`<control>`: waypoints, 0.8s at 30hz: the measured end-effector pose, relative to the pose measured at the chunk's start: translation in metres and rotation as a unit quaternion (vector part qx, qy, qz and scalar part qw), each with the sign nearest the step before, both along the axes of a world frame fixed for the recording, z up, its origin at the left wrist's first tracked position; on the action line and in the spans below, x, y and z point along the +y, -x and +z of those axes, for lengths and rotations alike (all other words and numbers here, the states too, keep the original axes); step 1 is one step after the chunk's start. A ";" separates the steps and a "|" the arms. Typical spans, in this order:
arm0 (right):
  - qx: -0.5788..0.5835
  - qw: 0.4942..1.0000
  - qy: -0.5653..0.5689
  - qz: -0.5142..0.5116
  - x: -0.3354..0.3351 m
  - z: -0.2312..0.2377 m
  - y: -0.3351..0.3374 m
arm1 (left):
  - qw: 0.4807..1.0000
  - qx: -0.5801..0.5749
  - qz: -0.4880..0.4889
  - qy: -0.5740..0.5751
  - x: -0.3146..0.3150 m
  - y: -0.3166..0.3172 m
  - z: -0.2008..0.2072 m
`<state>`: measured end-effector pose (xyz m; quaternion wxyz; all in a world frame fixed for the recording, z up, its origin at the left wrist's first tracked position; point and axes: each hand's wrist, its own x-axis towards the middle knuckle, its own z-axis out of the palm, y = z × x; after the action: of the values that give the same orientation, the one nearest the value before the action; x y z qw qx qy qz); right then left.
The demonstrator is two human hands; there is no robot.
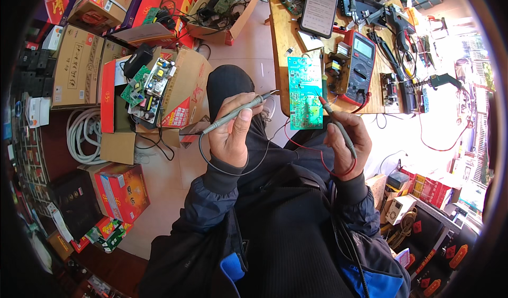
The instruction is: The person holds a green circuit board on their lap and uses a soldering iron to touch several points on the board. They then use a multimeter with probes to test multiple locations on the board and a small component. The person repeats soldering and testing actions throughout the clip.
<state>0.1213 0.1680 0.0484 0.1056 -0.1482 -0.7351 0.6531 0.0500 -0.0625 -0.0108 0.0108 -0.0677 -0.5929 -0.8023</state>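
My left hand (231, 138) is closed around a grey test probe (232, 115) with a dark lead. Its metal tip points up and right, in the air left of a green circuit board (306, 94). The board lies at the table's near left corner, its lower part jutting past the edge. In my right hand (353, 142) is a second grey probe (341, 127) with a red collar and a red lead. That probe's tip is over the board's right side; whether it touches, I cannot tell. A red multimeter (361, 68) with a grey screen rests beyond my right hand.
On the wooden table (282, 49) are a phone (319, 7), pliers and several electronic parts. Left of my knees, an open carton (185, 83) holds circuit boards (151, 89). A coiled white cable (84, 136) lies beside it, near stacked boxes.
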 end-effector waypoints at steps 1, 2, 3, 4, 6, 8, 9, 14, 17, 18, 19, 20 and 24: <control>0.003 1.000 0.003 0.001 0.000 -0.001 0.000 | 1.000 -0.002 -0.001 -0.001 0.000 0.000 0.000; 0.007 1.000 0.001 0.000 0.001 -0.002 0.001 | 1.000 -0.006 -0.003 -0.011 0.000 0.001 -0.001; 0.010 1.000 -0.001 -0.001 0.001 -0.004 0.001 | 1.000 -0.009 -0.005 -0.020 0.000 0.001 -0.001; 0.014 1.000 -0.003 -0.001 0.002 -0.006 0.002 | 0.999 -0.013 -0.008 -0.030 0.000 0.002 -0.001; 0.019 1.000 -0.008 0.005 0.004 -0.010 0.004 | 1.000 -0.010 -0.007 -0.005 0.001 0.003 -0.001; 0.023 1.000 -0.012 0.005 0.005 -0.011 0.005 | 1.000 -0.013 -0.007 0.008 0.002 0.004 0.000; 0.025 1.000 -0.013 0.003 0.005 -0.011 0.005 | 1.000 -0.017 -0.009 0.009 0.003 0.004 0.000; 0.007 1.000 -0.005 0.003 0.005 -0.007 0.007 | 0.999 -0.020 -0.024 0.010 0.008 0.009 0.000; 0.001 1.000 0.004 -0.008 0.005 -0.006 0.009 | 0.999 -0.025 -0.035 0.010 0.011 0.011 0.001; 0.004 1.000 0.011 -0.008 0.006 -0.006 0.010 | 0.999 -0.028 -0.038 0.012 0.013 0.012 0.001; 0.006 1.000 0.024 -0.011 0.008 -0.005 0.010 | 0.999 -0.031 -0.041 0.015 0.014 0.013 0.001; 0.002 1.000 0.028 -0.014 0.009 -0.006 0.011 | 0.998 -0.035 -0.042 0.017 0.016 0.014 0.001; -0.009 0.998 0.053 -0.027 0.014 -0.007 0.012 | 0.998 -0.047 -0.047 0.012 0.022 0.017 0.000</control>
<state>0.1092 0.1821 0.0417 0.1088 -0.1792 -0.6964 0.6863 0.0334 -0.0402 -0.0112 -0.0558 -0.0575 -0.5987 -0.7969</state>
